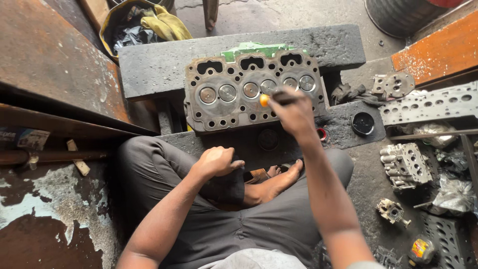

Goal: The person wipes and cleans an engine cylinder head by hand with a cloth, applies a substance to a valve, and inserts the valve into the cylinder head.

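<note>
A grimy engine cylinder head (224, 112) with several round valves lies on a dark stone slab (159, 65) in front of my crossed legs. My right hand (295, 112) grips a dark-shafted tool with an orange tip (264, 100), the tip resting on the head near a middle valve. My left hand (217, 160) is loosely curled and rests on my left knee, holding nothing that I can see.
A second cylinder head (430, 105), a small valve block (406, 164), a black round cap (363, 123), rags and small metal parts lie at the right. A rusty plate (50, 55) stands at the left. A yellow-rimmed bag (137, 25) sits behind the slab.
</note>
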